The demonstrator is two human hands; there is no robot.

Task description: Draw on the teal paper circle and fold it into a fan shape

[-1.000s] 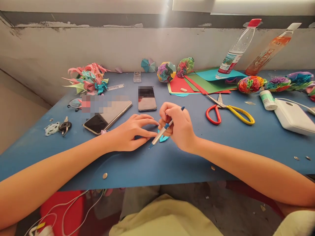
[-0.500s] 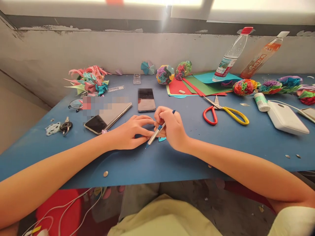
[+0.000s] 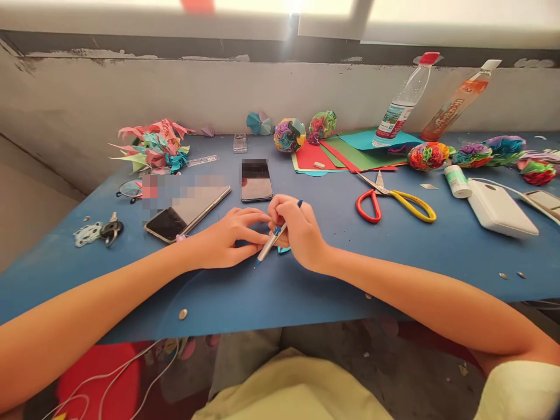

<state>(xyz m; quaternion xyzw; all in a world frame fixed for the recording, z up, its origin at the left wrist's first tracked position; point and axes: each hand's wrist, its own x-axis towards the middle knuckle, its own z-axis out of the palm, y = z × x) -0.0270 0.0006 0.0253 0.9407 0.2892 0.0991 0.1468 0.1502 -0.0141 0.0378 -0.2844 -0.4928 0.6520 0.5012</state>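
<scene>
My right hand (image 3: 300,231) is closed round a pen (image 3: 270,244) with a whitish barrel and blue ends. The pen slants, its tip pointing down to the left above the table. Beside it, my left hand (image 3: 231,238) rests on the table with fingers stretched toward the right hand; their tips meet near the pen and are partly hidden. A small piece of light blue paper (image 3: 284,250) peeks out under the right hand. Just beyond the hands lies a dark phone (image 3: 256,181).
Open scissors (image 3: 380,191) with red and yellow handles lie to the right. Behind are coloured paper sheets (image 3: 345,153), several paper balls (image 3: 289,135) and two bottles (image 3: 396,116). A white power bank (image 3: 502,209) is at right. Keys (image 3: 111,230) and another phone (image 3: 166,225) are at left.
The whole view has shifted slightly, so things sit a little further left. Both hands keep nearly the same pose, with the pen still in the right hand.
</scene>
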